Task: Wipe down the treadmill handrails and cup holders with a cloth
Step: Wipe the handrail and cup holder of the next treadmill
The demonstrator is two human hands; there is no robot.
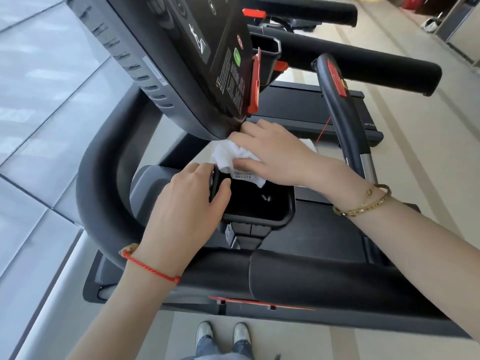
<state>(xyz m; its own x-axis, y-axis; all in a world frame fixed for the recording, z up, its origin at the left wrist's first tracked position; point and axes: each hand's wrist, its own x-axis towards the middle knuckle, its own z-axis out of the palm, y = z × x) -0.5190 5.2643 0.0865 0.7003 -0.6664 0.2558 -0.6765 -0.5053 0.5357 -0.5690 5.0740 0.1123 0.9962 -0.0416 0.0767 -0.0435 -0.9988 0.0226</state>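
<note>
A black square cup holder (280, 219) sits in the middle of the view, below the treadmill console (197, 61). My left hand (187, 211) grips its left rim, thumb inside and fingers over the edge. My right hand (272, 154) presses a white cloth (226, 154) with a printed label against the holder's far rim, just under the console's lower corner. A thick black padded handrail (324, 279) runs across in front of me and curves up on the left (101, 162).
A second cup holder (267, 45) and two black handrails (376, 66) lie on the far side. A curved black grip with a red strip (337, 100) rises at right. My feet (223, 333) stand on pale floor; a window wall is at left.
</note>
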